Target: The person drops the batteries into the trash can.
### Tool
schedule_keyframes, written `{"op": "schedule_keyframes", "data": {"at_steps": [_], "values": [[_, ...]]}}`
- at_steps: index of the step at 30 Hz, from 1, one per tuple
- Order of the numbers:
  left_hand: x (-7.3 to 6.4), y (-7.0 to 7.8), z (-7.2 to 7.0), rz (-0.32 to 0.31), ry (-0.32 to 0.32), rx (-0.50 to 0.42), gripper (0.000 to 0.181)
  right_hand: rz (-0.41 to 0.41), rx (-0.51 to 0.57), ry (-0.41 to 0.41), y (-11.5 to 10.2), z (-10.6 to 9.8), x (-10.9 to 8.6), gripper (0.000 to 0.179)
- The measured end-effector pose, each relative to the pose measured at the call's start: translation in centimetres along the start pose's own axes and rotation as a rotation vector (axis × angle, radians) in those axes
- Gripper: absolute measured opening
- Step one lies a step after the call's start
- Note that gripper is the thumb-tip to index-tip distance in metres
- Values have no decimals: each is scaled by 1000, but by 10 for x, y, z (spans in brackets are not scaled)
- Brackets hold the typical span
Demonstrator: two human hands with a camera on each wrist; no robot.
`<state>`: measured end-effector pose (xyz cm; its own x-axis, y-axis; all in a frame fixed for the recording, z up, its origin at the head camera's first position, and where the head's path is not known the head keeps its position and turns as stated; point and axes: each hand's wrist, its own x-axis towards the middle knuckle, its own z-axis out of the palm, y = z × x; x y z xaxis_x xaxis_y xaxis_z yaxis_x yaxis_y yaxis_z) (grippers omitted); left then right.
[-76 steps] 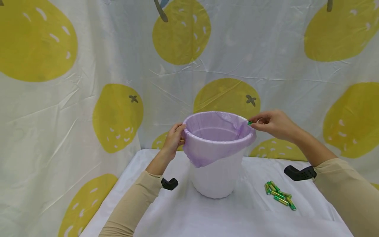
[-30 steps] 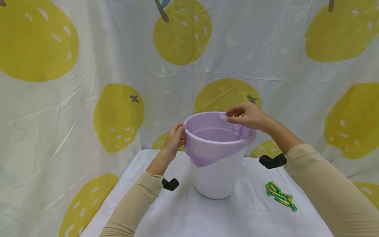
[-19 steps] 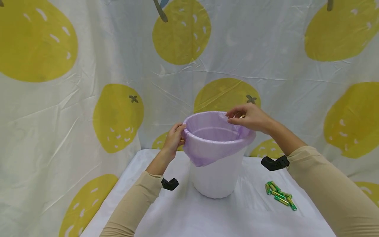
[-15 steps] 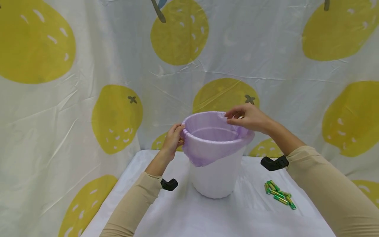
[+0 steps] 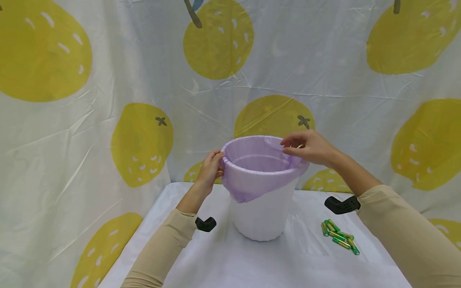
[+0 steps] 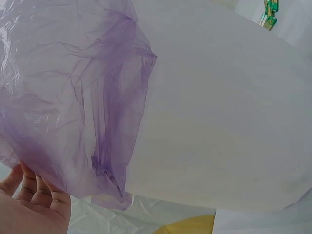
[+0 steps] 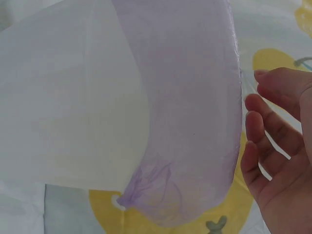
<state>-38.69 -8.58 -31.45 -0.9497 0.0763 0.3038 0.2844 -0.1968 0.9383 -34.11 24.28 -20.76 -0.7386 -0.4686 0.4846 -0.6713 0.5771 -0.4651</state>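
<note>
A white trash can [image 5: 264, 216] stands on the table, its rim covered by a translucent purple trash bag [image 5: 266, 170] folded down outside. My left hand [image 5: 209, 170] holds the can's lined rim at its left side; in the left wrist view, its fingers [image 6: 41, 192] lie against the bag. Over the right part of the opening is my right hand [image 5: 313, 148], fingers loosely bent and apart. The right wrist view shows nothing between that hand's fingers [image 7: 253, 126]. Several green and gold batteries [image 5: 338, 236] lie in a loose pile right of the can. The can's bottom inside is hidden.
A white cloth [image 5: 216, 264] covers the table. Behind and to the left hangs a pale curtain [image 5: 201, 120] printed with big yellow fruit. Each wrist carries a black camera mount [image 5: 342, 205].
Earlier my right hand pinched a green battery at the right rim, then moved left over the opening. Now it is slightly back to the right, with no battery visible. My left hand has stayed put.
</note>
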Motion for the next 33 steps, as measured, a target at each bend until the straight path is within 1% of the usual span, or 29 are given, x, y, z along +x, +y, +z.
{"op": "schedule_keyframes", "data": {"at_steps": [6, 11, 15, 19, 22, 26, 33], "values": [[0, 2, 1, 8, -8, -5, 41, 9, 7, 27, 3, 0, -10, 23], [1, 2, 1, 9, -6, -6, 40, 13, 6, 28, 3, 0, -17, 24], [0, 2, 1, 7, 4, -6, 39, 1, 2, 28, 6, 0, -24, 20], [-1, 2, 1, 6, 7, -5, 37, -8, 22, 41, 11, -1, -34, 19], [0, 1, 1, 8, 4, -8, 37, 10, 36, 60, 14, -3, -44, 20], [0, 0, 1, 11, 4, -10, 37, 11, 35, 70, 21, -5, -53, 19], [0, 0, 1, 12, 8, -10, 35, -23, 4, 88, 28, -6, -65, 17]]}}
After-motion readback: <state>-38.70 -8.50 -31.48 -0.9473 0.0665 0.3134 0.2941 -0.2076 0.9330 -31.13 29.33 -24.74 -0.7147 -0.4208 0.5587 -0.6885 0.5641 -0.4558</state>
